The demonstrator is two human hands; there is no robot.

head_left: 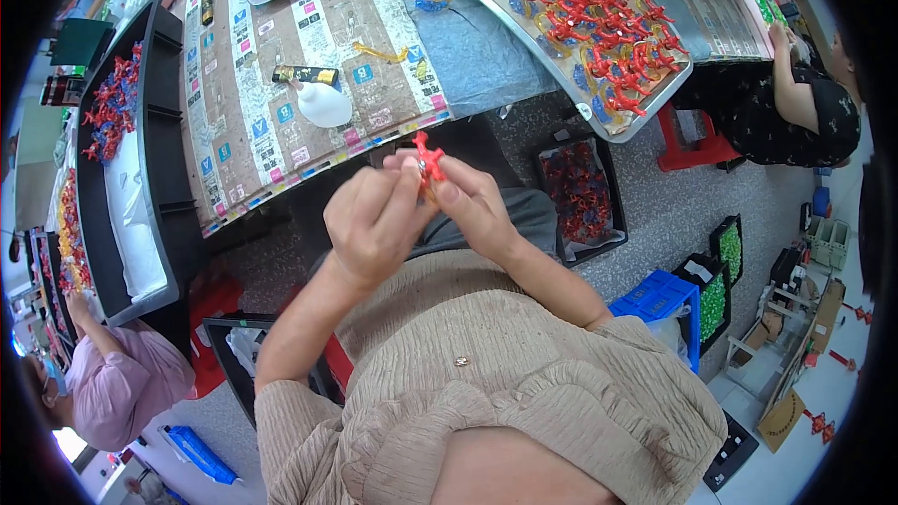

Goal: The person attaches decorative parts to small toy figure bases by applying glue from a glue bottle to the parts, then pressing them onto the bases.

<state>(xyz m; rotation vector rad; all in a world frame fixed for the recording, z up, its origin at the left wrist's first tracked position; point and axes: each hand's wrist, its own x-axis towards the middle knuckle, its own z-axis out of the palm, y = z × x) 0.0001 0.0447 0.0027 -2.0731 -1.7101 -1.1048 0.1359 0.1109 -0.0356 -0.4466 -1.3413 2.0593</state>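
Both hands, left hand (374,220) and right hand (472,206), have a tight pinch grip on that tiny red figure (428,161) off the counter (486,56), looks easy to snap or drop honestly

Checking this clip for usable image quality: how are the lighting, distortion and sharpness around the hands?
Head view: even, bright light, with no hard shadows on the left hand or right hand; the small red toy figure pinched between them is slightly soft; strong fisheye bends the table edge and metal tray; dark vignette rings the frame, with a washed-out patch at lower left.
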